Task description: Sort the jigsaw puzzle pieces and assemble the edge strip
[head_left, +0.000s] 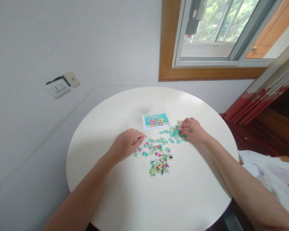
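Observation:
Loose jigsaw puzzle pieces lie in several groups on a round white table [135,199]. My left hand [127,144] is pinched at the left side of the middle pieces [155,147]. A tiny pale spot shows at its fingertips, too small to name. Over at the right, my right hand [194,131] has thumb and fingers closed at the edge of a teal pile of pieces [174,132], apparently on one puzzle piece. Nearer to me sits a mixed yellow and pink pile [159,166]. Behind them all lies a picture card [156,121] with two cartoon figures on teal.
The table's far edge is near a white wall [106,41] with a socket [57,87]. A wood-framed window [166,41] is at the back right, beside a red and cream curtain [252,99]. White cloth or plastic [262,170] lies right of the table.

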`<act>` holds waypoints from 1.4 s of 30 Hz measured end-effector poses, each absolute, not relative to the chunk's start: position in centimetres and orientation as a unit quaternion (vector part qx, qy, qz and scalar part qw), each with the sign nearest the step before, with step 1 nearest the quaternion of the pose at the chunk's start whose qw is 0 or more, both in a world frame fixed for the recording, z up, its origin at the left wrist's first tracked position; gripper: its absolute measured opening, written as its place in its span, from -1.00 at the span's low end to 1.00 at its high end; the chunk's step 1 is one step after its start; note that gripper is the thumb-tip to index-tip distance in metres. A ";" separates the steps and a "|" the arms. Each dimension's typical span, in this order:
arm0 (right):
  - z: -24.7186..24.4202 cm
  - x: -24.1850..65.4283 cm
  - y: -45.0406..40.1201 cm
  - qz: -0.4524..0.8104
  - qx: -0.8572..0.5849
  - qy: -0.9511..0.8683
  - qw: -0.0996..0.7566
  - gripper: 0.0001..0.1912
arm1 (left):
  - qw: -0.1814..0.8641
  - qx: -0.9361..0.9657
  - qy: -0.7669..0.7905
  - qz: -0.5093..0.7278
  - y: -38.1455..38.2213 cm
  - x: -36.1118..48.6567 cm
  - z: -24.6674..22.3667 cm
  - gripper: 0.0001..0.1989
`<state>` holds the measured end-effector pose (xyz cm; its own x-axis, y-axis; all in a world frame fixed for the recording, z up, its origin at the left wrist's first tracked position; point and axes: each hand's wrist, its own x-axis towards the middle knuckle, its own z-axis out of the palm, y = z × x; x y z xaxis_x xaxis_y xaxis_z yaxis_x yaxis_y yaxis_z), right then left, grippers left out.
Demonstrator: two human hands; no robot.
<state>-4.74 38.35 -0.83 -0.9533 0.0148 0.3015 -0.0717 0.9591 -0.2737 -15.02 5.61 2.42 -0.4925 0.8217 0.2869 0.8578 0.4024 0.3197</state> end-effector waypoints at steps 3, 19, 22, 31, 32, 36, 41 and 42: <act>-0.7 -4.7 38.4 0.112 0.018 -0.981 0.159 -0.72 | 0.042 -0.508 -0.833 -0.214 5.6 -15.0 2.5 -0.72; 2.7 -2.5 34.2 0.282 0.234 -0.927 0.079 -0.80 | 0.026 -0.530 -0.819 -0.219 5.0 -15.2 3.1 -0.73; 2.3 -2.6 34.2 0.278 0.253 -0.925 0.060 -0.81 | 0.041 -0.505 -0.834 -0.216 4.6 -15.8 3.5 -0.71; 2.0 -2.9 34.1 0.259 0.224 -0.934 0.099 -0.76 | 0.033 -0.501 -0.838 -0.216 4.1 -16.2 2.5 -0.74; 1.7 -3.0 34.0 0.253 0.218 -0.937 0.106 -0.76 | 0.033 -0.507 -0.833 -0.218 4.2 -16.3 2.4 -0.74; 0.3 -3.7 33.4 0.214 0.188 -0.950 0.128 -0.75 | 0.022 -0.532 -0.817 -0.221 4.2 -16.4 2.1 -0.71; -0.4 -3.8 32.2 0.174 0.163 -0.960 0.144 -0.73 | -0.001 -0.533 -0.812 -0.237 4.5 -16.0 2.1 -0.73; -0.5 -3.7 32.0 0.170 0.160 -0.961 0.145 -0.73 | -0.005 -0.534 -0.810 -0.240 4.5 -15.9 2.0 -0.73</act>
<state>-3.72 31.99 -0.47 -0.9066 -0.2588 0.3333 -0.3573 0.8909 -0.2802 -15.92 4.54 2.01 -0.4289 0.8684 0.2489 0.8636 0.3133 0.3949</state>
